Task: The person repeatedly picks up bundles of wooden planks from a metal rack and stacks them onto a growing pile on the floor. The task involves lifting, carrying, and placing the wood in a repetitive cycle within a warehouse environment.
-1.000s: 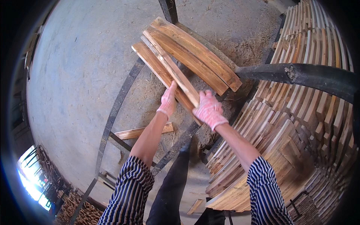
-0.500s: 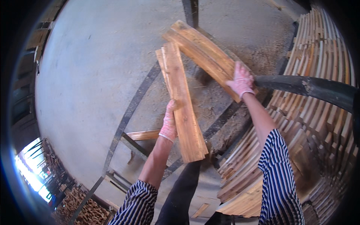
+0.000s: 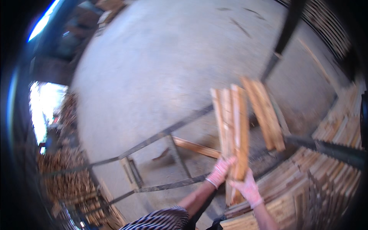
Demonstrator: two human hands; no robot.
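Observation:
My left hand (image 3: 221, 171), in a pink-and-white glove, grips several wooden boards (image 3: 227, 122) by their left side near the lower end. The boards stand side by side and point away from me. My right hand (image 3: 248, 188), gloved alike, is at the near end of the same boards, thumb toward them and fingers partly hidden behind the wood. Just right of these, another small group of boards (image 3: 264, 115) lies across the dark metal frame (image 3: 165, 135), apart from both hands.
Large stacks of boards (image 3: 283, 172) fill the lower right. A dark metal bar (image 3: 326, 147) crosses above them. Under the frame a loose wood strip (image 3: 197, 147) lies on the concrete floor (image 3: 153, 69). Wood scraps (image 3: 65, 176) are piled at the left.
My right hand has left the other boards and come to the near end of those in my left hand. The held boards are now turned with their edges showing. The view has swung round.

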